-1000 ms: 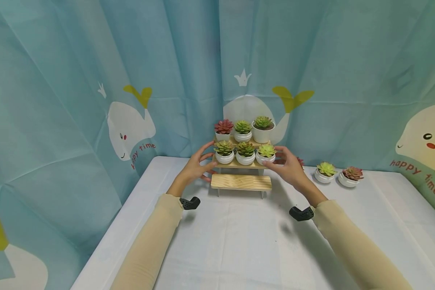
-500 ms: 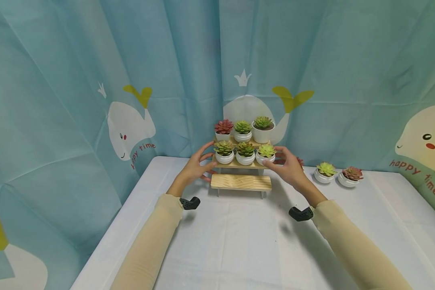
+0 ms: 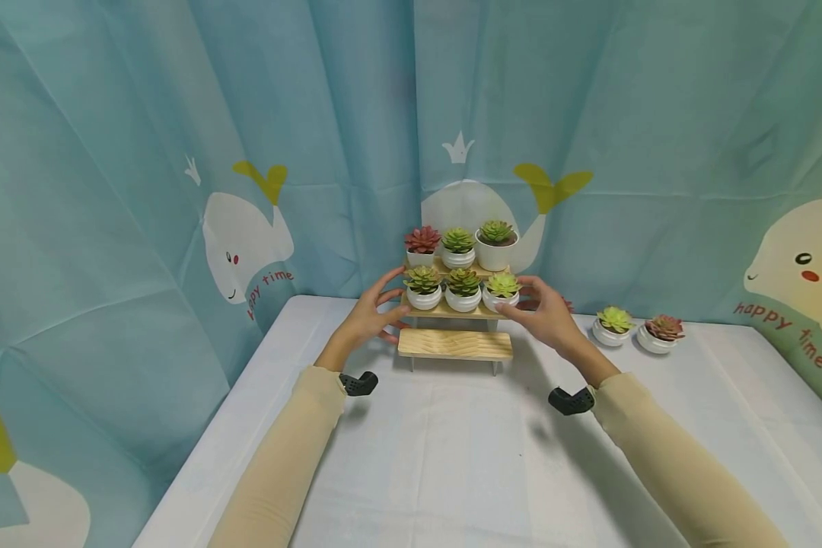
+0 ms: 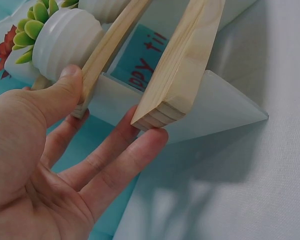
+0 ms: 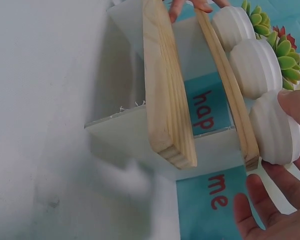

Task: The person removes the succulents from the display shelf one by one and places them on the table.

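A three-step plant stand with wooden shelves and pale side panels stands at the back of the table. My left hand is at its left end; in the left wrist view, the thumb presses the middle shelf from one side with a finger on the other, and two fingertips touch the lowest shelf. On the middle shelf's right end, my right hand holds a light-green potted succulent by its white pot, thumb in front. Two more potted succulents share that shelf. The top shelf holds a red succulent and two green ones.
On the table to the right sit a light-green potted succulent and a reddish one. Another red plant is mostly hidden behind my right hand. A blue curtain with whale prints hangs right behind the table.
Both hands stay in place at the stand, and the pots keep their spots. Only the right forearm shifts very slightly.
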